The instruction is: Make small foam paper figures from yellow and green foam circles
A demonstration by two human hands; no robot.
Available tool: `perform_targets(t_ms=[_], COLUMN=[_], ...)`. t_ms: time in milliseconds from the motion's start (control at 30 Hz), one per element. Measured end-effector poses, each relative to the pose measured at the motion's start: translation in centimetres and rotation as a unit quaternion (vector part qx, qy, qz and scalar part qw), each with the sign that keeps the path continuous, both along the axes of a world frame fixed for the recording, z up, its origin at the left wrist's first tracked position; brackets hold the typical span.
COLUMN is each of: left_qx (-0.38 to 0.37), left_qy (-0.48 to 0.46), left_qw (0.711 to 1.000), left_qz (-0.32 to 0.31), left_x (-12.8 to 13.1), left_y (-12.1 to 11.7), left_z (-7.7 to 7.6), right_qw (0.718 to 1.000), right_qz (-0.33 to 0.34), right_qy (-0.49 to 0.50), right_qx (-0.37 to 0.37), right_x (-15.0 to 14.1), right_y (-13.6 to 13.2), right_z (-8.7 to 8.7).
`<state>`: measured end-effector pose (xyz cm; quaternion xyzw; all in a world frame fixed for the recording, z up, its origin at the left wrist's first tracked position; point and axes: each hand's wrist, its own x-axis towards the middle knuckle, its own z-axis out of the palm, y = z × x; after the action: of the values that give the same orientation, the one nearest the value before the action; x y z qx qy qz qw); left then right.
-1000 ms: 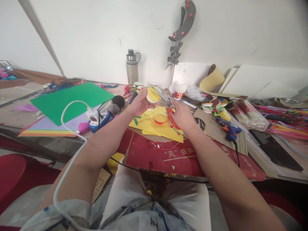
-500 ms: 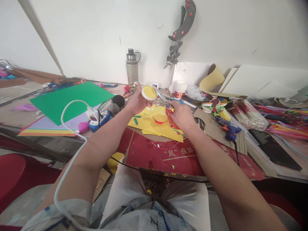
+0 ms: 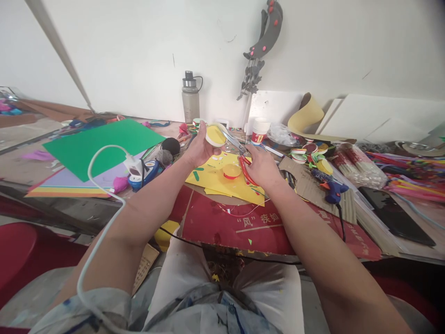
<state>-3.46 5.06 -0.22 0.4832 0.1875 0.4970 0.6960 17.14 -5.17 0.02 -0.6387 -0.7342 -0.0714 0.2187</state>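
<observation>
My left hand (image 3: 199, 147) is closed around a small round white piece with a yellow face (image 3: 215, 135), held up above the table. My right hand (image 3: 261, 165) grips red-handled scissors (image 3: 238, 149), whose blades reach to the edge of that yellow round piece. Below both hands lies a yellow foam sheet (image 3: 212, 178) with a small red-rimmed yellow disc (image 3: 232, 171) on it, over a red cardboard sheet (image 3: 278, 229) with white characters.
A green sheet (image 3: 100, 143) and stacked coloured sheets lie at left beside a white cable (image 3: 100, 204) and blue tool (image 3: 148, 170). A grey bottle (image 3: 190, 98) and paper cups (image 3: 260, 130) stand by the wall. A blue glue gun (image 3: 330, 189), stick bundles and a dark tablet (image 3: 396, 213) lie right.
My left hand turned the round yellow piece and shifted it slightly left and up. The scissors followed its edge, with the right hand staying almost in place.
</observation>
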Motion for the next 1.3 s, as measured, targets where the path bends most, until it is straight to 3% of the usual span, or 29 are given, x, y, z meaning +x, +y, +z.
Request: perform_targets(t_ms=[200,367,767,933,1100,1300], left_qx=[-0.006,-0.009,0.003,-0.005,-0.017,-0.026], left_qy=[0.051,0.065,-0.001,-0.021,0.001,0.024], left_qw=[0.999,0.998,1.000,1.000,1.000,0.999], left_qz=[0.014,0.024,0.030,0.008,-0.018,-0.014], left_x=[0.6,0.3,-0.3,-0.2,0.2,0.3], left_y=[-1.8,-1.8,-0.5,-0.3,-0.8,-1.4], left_z=[0.9,1.5,1.0,0.8,0.5,0.9], right_qw=[1.000,0.999,0.997,0.999,1.000,1.000], right_qz=[-0.020,-0.032,-0.057,-0.030,0.007,-0.015], right_qy=[-0.015,-0.032,-0.042,-0.016,0.011,-0.006], right_qx=[-0.008,-0.012,-0.036,-0.032,-0.003,-0.008], right_x=[-0.3,-0.4,-0.6,-0.4,-0.1,-0.2], right_y=[-0.2,-0.4,-0.6,-0.3,0.1,-0.1], right_z=[0.0,0.3,0.7,0.4,-0.2,-0.2])
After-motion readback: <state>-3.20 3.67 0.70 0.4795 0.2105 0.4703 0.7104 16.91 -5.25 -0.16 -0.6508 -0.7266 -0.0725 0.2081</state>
